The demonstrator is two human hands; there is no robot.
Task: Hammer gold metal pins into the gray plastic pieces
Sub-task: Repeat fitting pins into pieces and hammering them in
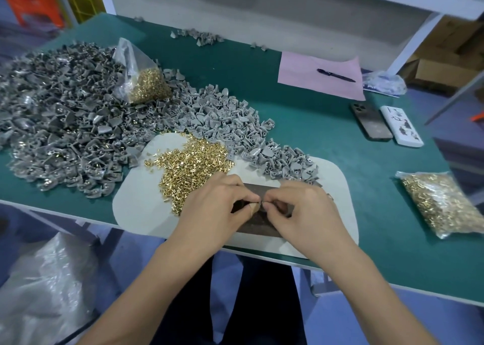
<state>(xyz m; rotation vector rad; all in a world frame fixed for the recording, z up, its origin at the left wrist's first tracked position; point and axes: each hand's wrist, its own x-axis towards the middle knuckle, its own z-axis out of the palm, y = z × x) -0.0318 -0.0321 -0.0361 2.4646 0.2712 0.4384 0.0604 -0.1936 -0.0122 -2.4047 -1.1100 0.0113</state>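
At nine o'clock on the green-topped work table (301, 124) lies a broad heap of darker gray plastic pieces (60, 124), some showing gold glints, so these are probably finished ones. A clear plastic bag part-filled with gold pins (142, 80) leans against that heap toward eleven o'clock. A lighter pile of gray plastic pieces (225, 124) runs from centre toward three o'clock, spilling onto the pale rounded work mat (141, 208). On the mat, just at ten o'clock from the hands, sits a loose mound of small gold metal pins (191, 166). The left hand (212, 200) and the right hand (301, 206) meet over a dark rectangular block (258, 225) at the mat's six o'clock edge. Both have fingers curled, thumb and forefinger tips pinched together where the hands touch; something tiny seems held between them, likely a pin being started into a piece, but it is too small and hidden to say. No hammer is visible. The step in hand looks like seating a pin by fingers; the next move would call for steadying the piece on the block and reaching for a striking tool. Further right, at one o'clock, a dark pen (336, 75) rests on a pink paper sheet (301, 69); at three o'clock lie a dark phone (372, 120) and a white power bank (400, 127), and at four o'clock a second sealed bag of gold pins (440, 203).
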